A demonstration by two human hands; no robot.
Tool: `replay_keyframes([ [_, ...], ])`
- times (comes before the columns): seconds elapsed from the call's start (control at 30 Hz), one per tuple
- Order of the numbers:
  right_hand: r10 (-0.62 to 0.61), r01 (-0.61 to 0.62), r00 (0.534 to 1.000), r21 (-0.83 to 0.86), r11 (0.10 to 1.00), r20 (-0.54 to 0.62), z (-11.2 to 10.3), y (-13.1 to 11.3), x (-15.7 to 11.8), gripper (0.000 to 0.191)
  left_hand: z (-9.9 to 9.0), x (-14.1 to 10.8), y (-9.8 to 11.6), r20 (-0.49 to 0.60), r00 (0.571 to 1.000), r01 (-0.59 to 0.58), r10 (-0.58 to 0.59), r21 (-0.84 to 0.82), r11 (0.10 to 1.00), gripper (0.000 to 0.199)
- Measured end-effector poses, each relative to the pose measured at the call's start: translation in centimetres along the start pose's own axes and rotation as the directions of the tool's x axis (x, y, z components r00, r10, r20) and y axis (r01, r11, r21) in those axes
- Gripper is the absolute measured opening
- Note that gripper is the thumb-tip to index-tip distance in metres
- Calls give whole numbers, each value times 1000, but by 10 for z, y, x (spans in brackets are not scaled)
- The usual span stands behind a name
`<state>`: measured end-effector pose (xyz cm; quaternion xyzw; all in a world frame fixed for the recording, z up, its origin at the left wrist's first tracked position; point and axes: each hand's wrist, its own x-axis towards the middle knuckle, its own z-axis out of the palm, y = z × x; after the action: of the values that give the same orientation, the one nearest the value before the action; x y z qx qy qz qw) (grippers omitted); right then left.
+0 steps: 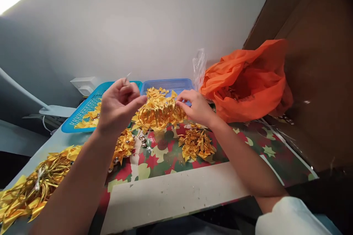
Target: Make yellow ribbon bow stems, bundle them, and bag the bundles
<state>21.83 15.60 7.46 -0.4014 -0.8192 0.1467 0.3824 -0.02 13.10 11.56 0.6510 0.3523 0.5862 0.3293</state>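
While the right hand (197,106) pinches gold loops (158,114), seemingly aligning them, the left hand (117,104), fingers curled on a pale sliver (128,75), likely needs them steady next.

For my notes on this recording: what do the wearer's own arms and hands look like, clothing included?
The left hand and right hand are ungloved. Both forearms are bare, with nothing visible around the wrists. A loose, plain whitish sleeve shows near the right elbow; no left sleeve is in view.
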Motion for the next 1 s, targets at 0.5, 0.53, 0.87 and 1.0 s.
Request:
replay_keyframes([
  [0.5, 125, -126, 992, 421, 898, 31, 13, -10, -2, 18, 12, -4, -33, 403, 898, -147, -177, 654, 742, 22],
  [0.53, 129, -122, 992, 425, 897, 11, 12, -10, -2, 18, 12, -3, -34, 391, 903, -143, -178, 664, 733, 20],
  [0.87, 259, -268, 963, 402, 875, 78, 13, -3, -1, 16, 9, 1, -32, 232, 963, 34, -138, 402, 915, 11],
  [1.0, 373, -438, 896, 617, 654, 240, 17, -8, 0, 17, 9, 3, -29, 82, 990, 93, -116, 248, 964, 29],
])
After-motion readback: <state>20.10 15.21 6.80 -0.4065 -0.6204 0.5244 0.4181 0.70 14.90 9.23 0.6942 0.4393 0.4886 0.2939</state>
